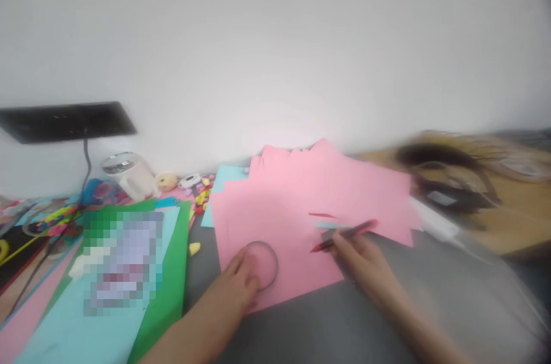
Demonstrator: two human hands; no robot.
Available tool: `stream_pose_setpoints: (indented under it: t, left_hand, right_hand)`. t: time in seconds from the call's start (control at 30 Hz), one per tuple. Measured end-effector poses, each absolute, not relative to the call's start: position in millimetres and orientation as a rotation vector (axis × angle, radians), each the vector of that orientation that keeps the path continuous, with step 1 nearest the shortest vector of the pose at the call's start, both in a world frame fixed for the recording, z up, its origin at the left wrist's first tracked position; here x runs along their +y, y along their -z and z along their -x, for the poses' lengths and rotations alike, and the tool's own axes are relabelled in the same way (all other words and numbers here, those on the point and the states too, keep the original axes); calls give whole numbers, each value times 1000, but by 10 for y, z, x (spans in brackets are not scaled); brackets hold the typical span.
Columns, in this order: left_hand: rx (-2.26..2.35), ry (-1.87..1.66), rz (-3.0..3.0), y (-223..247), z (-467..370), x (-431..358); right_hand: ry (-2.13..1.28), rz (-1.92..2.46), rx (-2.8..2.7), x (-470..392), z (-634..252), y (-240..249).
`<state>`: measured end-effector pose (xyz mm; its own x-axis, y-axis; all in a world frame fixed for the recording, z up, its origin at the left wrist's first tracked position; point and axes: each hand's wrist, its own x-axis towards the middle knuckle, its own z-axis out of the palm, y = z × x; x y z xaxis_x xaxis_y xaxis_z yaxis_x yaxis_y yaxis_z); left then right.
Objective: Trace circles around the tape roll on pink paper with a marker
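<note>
In the head view, my right hand (359,258) grips a red marker (350,232) with a dark barrel, its red tip pointing left above a pink sheet of paper (293,272). My left hand (241,281) rests on the same sheet, its bent fingers at the left edge of a thin dark ring (276,266) lying flat on the paper. Those fingertips are blurred and partly cover the ring. A small red strip (325,215) and a pale blue strip (327,225) show on the pink paper near the marker.
More pink sheets (370,186) fan out behind, against the wall. To the left lie green paper (172,289) and light blue paper (55,324) under a pixelated object. A white mug-like container (133,177) and small colourful pieces stand beyond. Black headphones (451,174) sit at right.
</note>
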<state>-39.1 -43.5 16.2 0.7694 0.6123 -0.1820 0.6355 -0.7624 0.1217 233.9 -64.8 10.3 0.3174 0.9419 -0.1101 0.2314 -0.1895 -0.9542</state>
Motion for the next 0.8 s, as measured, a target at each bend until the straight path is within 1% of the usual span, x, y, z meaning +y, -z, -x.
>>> stream_pose_setpoints:
  t: [0.13,0.27,0.37,0.43,0.47,0.53,0.67,0.73,0.8]
  left_hand:
    - [988,9,-2933,119,510,-393]
    - [1098,-305,-3104,113,337,-390]
    - [910,-110,-3131,-62,42,-439]
    - [805,71,-3082,-166,-143,-471]
    - [759,100,-3095,-196,-217,-483]
    - [730,98,-3126,-208,-324,-496]
    - [659,79,-3211,-113,-409,-511]
    - [720,39,-3248,-45,-414,-517]
    - [807,-74,-3270,21,-407,-519]
  right_hand:
    - [-971,1584,-1057,-695,-2264,-99]
    - [-975,1546,-1040,-707,-2242,-104]
    - [-948,1478,-936,-702,-2270,-25]
    - [-983,1387,-819,-692,-2308,67]
    - [-1012,1335,-766,-687,-2329,113]
    - [-1056,1263,-706,-684,-2363,181]
    - [-1117,1253,-714,-696,-2385,199]
    - [-1142,1254,-673,-692,-2380,181]
    - [-1165,1239,-623,-671,-2375,168]
